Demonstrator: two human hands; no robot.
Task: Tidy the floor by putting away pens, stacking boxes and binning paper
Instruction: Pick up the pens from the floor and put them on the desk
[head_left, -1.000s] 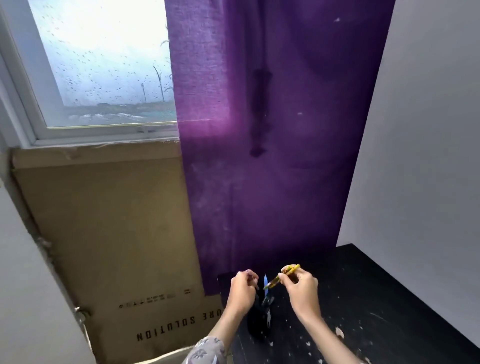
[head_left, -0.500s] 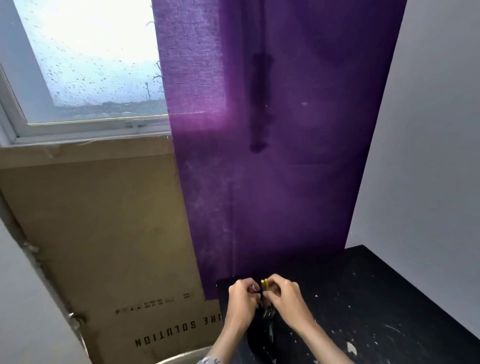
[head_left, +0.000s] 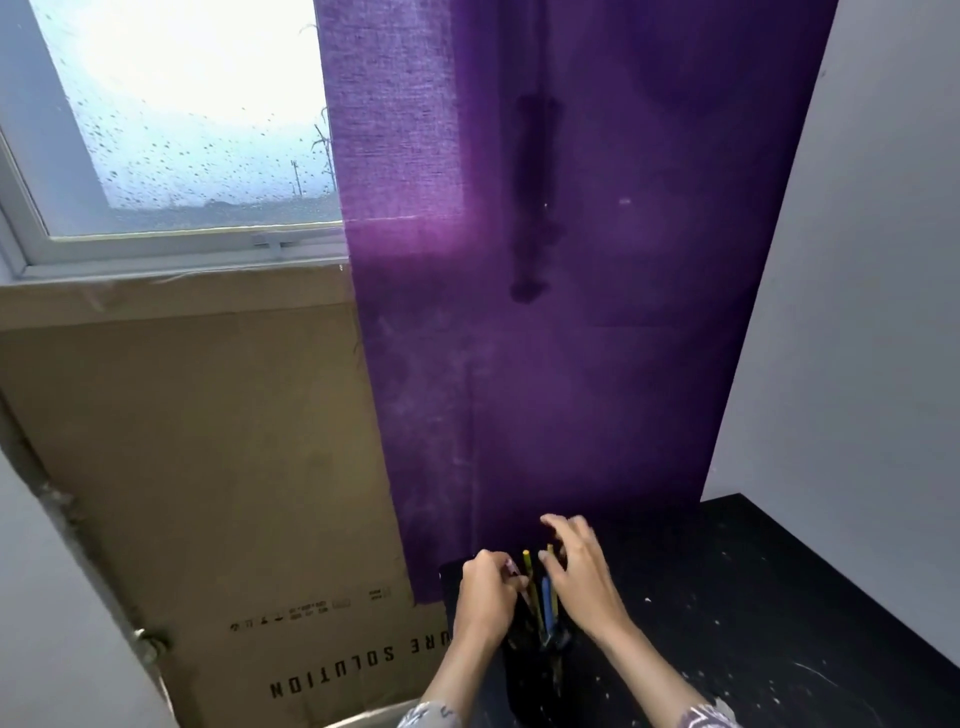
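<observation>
A black pen holder (head_left: 537, 675) stands on the black desk (head_left: 753, 623) near its back left corner. Several pens stick up from it, among them a yellow pen (head_left: 527, 564) and a blue pen (head_left: 546, 603). My left hand (head_left: 485, 603) has its fingers curled at the holder's left rim and grips it there. To the right of the pen tops hovers my right hand (head_left: 584, 571), blurred, its fingers spread and holding nothing.
A purple curtain (head_left: 597, 312) hangs right behind the desk. A large flat cardboard box (head_left: 208, 467) leans against the wall under the window (head_left: 182, 119) on the left. A grey wall (head_left: 857, 312) bounds the desk on the right. White specks dot the desk.
One second ago my right hand pinched the yellow pen above the holder. It lowered the pen in, and now the pen stands in the holder and the hand has let go.
</observation>
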